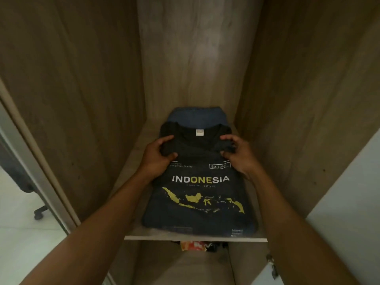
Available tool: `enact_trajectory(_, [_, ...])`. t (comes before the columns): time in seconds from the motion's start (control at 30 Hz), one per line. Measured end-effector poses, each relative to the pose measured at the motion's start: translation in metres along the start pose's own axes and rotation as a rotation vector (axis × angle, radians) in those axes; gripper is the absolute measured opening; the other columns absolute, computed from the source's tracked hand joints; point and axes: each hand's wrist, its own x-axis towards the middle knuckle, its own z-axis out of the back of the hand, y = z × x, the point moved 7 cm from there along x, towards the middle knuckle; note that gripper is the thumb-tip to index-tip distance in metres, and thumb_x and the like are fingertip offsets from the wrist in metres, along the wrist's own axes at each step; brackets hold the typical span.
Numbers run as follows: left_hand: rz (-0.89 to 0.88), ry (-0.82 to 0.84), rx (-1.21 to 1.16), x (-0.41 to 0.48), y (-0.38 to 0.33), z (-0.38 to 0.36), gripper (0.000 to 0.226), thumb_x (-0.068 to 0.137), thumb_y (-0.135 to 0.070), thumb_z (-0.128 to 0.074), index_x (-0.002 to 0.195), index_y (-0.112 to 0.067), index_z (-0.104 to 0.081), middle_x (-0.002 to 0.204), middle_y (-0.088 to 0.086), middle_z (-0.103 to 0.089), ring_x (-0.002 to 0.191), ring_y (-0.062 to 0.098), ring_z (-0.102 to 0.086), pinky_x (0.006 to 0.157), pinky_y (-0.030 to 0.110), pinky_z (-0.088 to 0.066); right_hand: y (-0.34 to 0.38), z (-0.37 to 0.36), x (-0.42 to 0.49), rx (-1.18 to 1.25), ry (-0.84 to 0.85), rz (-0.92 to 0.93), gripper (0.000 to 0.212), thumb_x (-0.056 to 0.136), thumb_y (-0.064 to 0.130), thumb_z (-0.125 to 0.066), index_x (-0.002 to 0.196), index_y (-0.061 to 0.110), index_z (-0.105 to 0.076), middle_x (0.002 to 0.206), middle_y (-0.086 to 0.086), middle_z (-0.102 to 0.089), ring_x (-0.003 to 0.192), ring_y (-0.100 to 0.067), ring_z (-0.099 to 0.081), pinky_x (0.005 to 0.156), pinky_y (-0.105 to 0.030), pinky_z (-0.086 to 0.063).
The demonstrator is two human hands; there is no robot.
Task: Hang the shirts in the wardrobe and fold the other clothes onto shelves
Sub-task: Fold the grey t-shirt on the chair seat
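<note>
Both forearms bare; left hand point(157, 161), right hand point(239, 156) bare

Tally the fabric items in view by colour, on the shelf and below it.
Black tee: 1
Blue garment, partly under it: 1
Red-yellow item, below the shelf, kind unclear: 1
Total: 3
</note>
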Motion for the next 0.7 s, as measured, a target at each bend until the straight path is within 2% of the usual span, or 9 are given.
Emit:
enact_trajectory(0.07, [0.037,0.023,0.241,0.006,0.01,-0.003,0.063,0.08,-0.005,-0.079,0.137,-0.017,-0.056,0.139,0.004,-0.052,0.128,0.019,-0.05,0.106,0.025,-0.041,-0.01,-0.008,0.003,-0.152,0.045,-0.028,0.051,0.088,-0.004,-0.066,0.134,0.015,-0.055,0.125,-0.001,-0.055,0.118,-0.019,-0.056,0.093,-0.02,-0.048])
enact_trajectory(0.1, [0.064,0.027,0.325,0.009,0.014,-0.004,0.064,0.079,-0.009,-0.081,0.138,-0.016,-0.055,0.143,0.008,-0.05,0.131,0.025,-0.049,0.109,0.031,-0.04,-0.017,-0.013,0.005,-0.221,0.068,-0.051,0.054,0.089,0.001,-0.068,0.138,0.017,-0.053,0.135,-0.005,-0.053,0.124,-0.021,-0.053,0.096,-0.021,-0.045])
enact_trajectory(0.17, [0.098,0.011,0.49,0.008,0.012,-0.004,0.073,0.08,-0.022,-0.082,0.144,-0.022,-0.047,0.152,0.014,-0.037,0.138,0.033,-0.04,0.114,0.042,-0.036,-0.021,-0.012,0.003,-0.319,0.076,-0.096,0.063,0.09,0.014,-0.07,0.146,0.026,-0.044,0.149,-0.008,-0.043,0.133,-0.024,-0.047,0.107,-0.029,-0.04])
enact_trajectory(0.23, [0.042,-0.006,0.688,-0.005,-0.007,-0.003,0.083,0.083,-0.037,-0.076,0.153,-0.031,-0.031,0.161,0.009,-0.019,0.145,0.034,-0.025,0.117,0.049,-0.027,-0.008,-0.003,-0.005,-0.396,-0.019,-0.068,0.07,0.091,0.026,-0.068,0.151,0.033,-0.033,0.154,-0.006,-0.036,0.136,-0.026,-0.043,0.112,-0.041,-0.039])
enact_trajectory(0.3, [-0.122,0.042,0.73,-0.032,-0.029,-0.013,0.078,0.088,-0.042,-0.068,0.154,-0.029,-0.027,0.159,0.005,-0.026,0.144,0.029,-0.029,0.116,0.048,-0.031,0.014,-0.005,-0.036,-0.455,-0.096,0.018,0.064,0.096,0.033,-0.06,0.152,0.034,-0.03,0.152,-0.004,-0.037,0.136,-0.025,-0.043,0.11,-0.045,-0.041])
enact_trajectory(0.4, [-0.162,0.244,0.75,-0.086,-0.025,-0.038,0.064,0.094,-0.047,-0.056,0.151,-0.025,-0.035,0.154,0.002,-0.039,0.14,0.023,-0.039,0.114,0.041,-0.036,0.014,-0.046,-0.099,-0.5,0.084,0.024,0.052,0.102,0.043,-0.044,0.15,0.027,-0.035,0.154,-0.002,-0.037,0.139,-0.021,-0.038,0.113,-0.042,-0.037])
enact_trajectory(0.47, [-0.112,0.302,0.885,-0.107,-0.007,-0.045,0.069,0.095,-0.062,-0.034,0.154,-0.026,-0.029,0.161,0.0,-0.029,0.148,0.021,-0.024,0.121,0.039,-0.024,-0.005,-0.063,-0.123,-0.652,0.172,-0.015,0.058,0.102,0.053,-0.033,0.154,0.028,-0.029,0.162,0.0,-0.023,0.149,-0.02,-0.021,0.121,-0.042,-0.024])
enact_trajectory(0.57, [-0.114,0.244,0.98,-0.118,0.004,-0.044,0.091,0.079,-0.076,0.001,0.157,-0.032,-0.018,0.166,-0.005,-0.014,0.153,0.019,-0.008,0.123,0.039,-0.013,-0.02,-0.059,-0.122,-0.736,0.162,0.001,0.064,0.1,0.061,-0.023,0.157,0.034,-0.013,0.167,0.008,-0.004,0.153,-0.013,-0.001,0.124,-0.037,-0.005])
enact_trajectory(0.7, [-0.13,0.201,1.031,-0.122,0.006,-0.043,0.092,0.078,-0.076,0.005,0.157,-0.035,-0.014,0.167,-0.006,-0.009,0.153,0.02,-0.004,0.124,0.04,-0.013,-0.028,-0.059,-0.116,-0.777,0.189,-0.008,0.067,0.098,0.065,-0.021,0.157,0.037,-0.004,0.166,0.011,0.005,0.152,-0.014,0.007,0.124,-0.038,0.0])
